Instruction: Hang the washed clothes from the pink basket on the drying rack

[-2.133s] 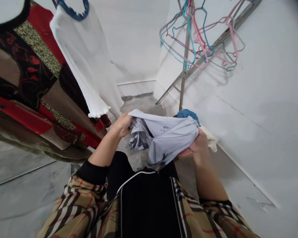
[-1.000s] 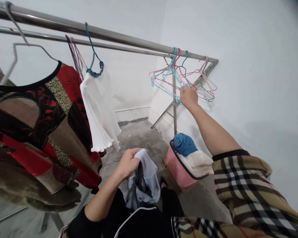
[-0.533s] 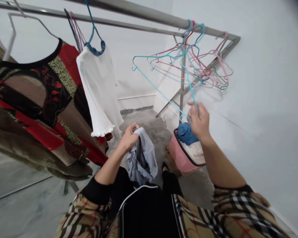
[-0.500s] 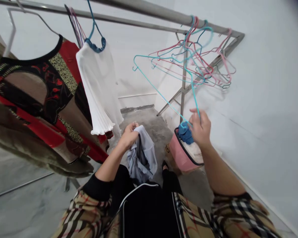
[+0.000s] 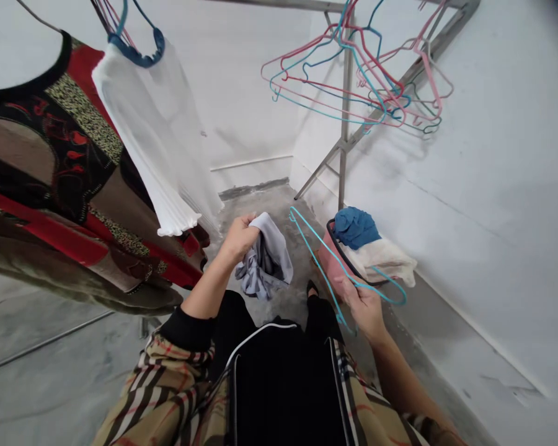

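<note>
Gripping one bunched grey garment (image 5: 266, 259) in my left hand (image 5: 239, 238), I clasp one teal hanger (image 5: 326, 264) in my right hand (image 5: 365, 306); one pink basket (image 5: 333, 260) of laundry sits beside it, two garments hang left, several hangers (image 5: 353, 80) dangle overhead

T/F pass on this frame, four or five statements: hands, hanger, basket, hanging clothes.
1. The left hand grips a pale grey garment. True.
2. The right hand holds a pink hanger. False: it holds a teal hanger.
3. A blue cloth lies on top in the pink basket. True.
4. The white pleated garment lies on the floor. False: it hangs from a blue hanger.
5. The two hands touch each other. False: they are apart.
</note>
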Motion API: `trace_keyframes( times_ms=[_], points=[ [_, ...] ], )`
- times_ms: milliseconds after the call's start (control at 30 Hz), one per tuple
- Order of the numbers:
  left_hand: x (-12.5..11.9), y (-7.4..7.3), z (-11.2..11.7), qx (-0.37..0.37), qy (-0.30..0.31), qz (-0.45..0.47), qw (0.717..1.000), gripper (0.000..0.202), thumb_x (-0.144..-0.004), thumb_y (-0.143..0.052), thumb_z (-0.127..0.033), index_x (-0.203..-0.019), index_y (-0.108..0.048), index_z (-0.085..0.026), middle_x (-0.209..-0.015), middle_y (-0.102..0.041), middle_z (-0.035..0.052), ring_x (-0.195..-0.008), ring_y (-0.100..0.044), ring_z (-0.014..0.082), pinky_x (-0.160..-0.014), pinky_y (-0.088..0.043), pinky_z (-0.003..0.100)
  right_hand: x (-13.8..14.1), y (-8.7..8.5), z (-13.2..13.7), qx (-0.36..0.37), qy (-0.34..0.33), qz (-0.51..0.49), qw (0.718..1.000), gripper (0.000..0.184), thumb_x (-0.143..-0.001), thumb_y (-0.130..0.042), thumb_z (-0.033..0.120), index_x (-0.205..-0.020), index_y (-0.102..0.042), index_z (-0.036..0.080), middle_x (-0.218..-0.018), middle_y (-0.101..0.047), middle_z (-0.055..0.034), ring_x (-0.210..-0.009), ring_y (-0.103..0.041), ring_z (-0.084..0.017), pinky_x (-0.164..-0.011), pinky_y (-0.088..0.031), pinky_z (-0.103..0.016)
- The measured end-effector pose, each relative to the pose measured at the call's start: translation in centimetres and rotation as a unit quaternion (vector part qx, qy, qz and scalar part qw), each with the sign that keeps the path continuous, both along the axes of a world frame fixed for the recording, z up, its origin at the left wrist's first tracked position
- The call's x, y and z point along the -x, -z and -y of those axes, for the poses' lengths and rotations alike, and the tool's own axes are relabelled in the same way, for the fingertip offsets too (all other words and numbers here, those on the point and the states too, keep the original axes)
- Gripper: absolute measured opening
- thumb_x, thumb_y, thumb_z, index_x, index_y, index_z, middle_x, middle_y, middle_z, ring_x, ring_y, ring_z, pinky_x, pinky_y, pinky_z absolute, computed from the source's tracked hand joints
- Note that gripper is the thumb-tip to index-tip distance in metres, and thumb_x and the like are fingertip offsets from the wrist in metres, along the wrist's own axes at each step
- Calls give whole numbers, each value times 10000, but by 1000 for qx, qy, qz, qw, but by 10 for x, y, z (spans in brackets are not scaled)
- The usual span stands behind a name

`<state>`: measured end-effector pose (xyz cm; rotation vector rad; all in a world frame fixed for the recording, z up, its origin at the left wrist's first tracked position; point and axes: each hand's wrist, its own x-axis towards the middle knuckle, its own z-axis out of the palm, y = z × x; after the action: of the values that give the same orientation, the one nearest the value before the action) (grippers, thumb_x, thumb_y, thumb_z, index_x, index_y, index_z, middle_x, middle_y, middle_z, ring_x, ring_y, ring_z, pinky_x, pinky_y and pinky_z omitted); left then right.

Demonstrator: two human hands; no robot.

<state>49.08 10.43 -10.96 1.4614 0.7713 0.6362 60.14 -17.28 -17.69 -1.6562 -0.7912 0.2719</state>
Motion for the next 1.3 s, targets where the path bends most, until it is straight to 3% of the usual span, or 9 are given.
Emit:
trace_keyframes(
  times_ms=[100, 333, 433, 500, 567, 667, 833, 1067, 1300],
  points=[
    [0, 4, 0, -6, -7, -8, 1000, 385, -636, -709, -533, -639, -580, -170, -532, -540, -38, -492, -467, 104, -482, -350, 207, -9, 2, 14, 28, 14, 65, 997, 370, -910, -541, 474, -834, -745, 175, -649, -634, -39, -588, -573, -142, -554, -442, -258],
    [-5, 20, -5, -57, -25, -46, 997, 313, -717, -619, -481, -644, -549, -185, -509, -457, -54, -454, -372, 88, -451, -263, 202, -9, 11, 30, -25, -23, -8, 999, 424, -964, -440, 451, -934, -742, 155, -414, -320, 61, -374, -284, -76, -395, -240, -224],
    [-5, 23, -4, -78, -25, -54, 995, 296, -737, -595, -455, -631, -527, -187, -504, -411, -58, -460, -333, 86, -455, -237, 203, -4, 9, 28, 19, -75, 49, 996, 361, -948, -485, 411, -947, -753, 169, -470, -496, 19, -432, -466, -104, -448, -389, -229],
    [-4, 22, -2, -90, -18, -55, 994, 268, -734, -589, -413, -614, -511, -186, -509, -402, -57, -472, -326, 85, -465, -238, 202, -1, 6, 22, 52, -74, 108, 990, 326, -931, -516, 392, -953, -760, 177, -656, -673, -44, -646, -651, -169, -634, -532, -281],
    [-1, 20, 0, -110, -3, -53, 992, 198, -708, -592, -340, -615, -523, -180, -535, -432, -55, -500, -352, 87, -489, -266, 196, 0, 4, 16, 56, -43, 142, 987, 324, -936, -502, 381, -977, -759, 187, -867, -745, -79, -854, -705, -218, -813, -562, -343],
    [4, 15, 1, -141, 31, -70, 987, 104, -669, -594, -270, -642, -573, -172, -573, -484, -54, -546, -403, 91, -527, -302, 188, -1, 3, 8, 52, 2, 160, 986, 330, -952, -474, 364, -1062, -742, 205, -1006, -750, -79, -941, -709, -227, -874, -566, -371],
    [10, 16, -1, -70, 77, -78, 992, 224, -712, -615, -399, -700, -614, -175, -568, -513, -49, -531, -442, 108, -520, -325, 203, -8, -1, 8, 63, -24, 140, 988, 336, -942, -490, 390, -1058, -747, 207, -1012, -752, -73, -944, -714, -240, -886, -574, -401],
    [11, 13, -1, -6, 67, -49, 997, 311, -661, -689, -443, -793, -664, -162, -639, -603, -31, -581, -523, 124, -567, -411, 217, -15, -16, 21, 79, -64, 76, 992, 383, -945, -479, 433, -1011, -761, 183, -907, -754, -75, -875, -712, -239, -835, -573, -385],
    [13, 3, 14, 14, 115, -37, 993, 417, -641, -727, -485, -889, -695, -152, -697, -653, -10, -605, -561, 124, -595, -440, 223, -11, -6, 5, 94, -93, 35, 991, 428, -942, -470, 495, -1053, -742, 183, -981, -747, -94, -934, -697, -247, -896, -545, -429]
  ],
)
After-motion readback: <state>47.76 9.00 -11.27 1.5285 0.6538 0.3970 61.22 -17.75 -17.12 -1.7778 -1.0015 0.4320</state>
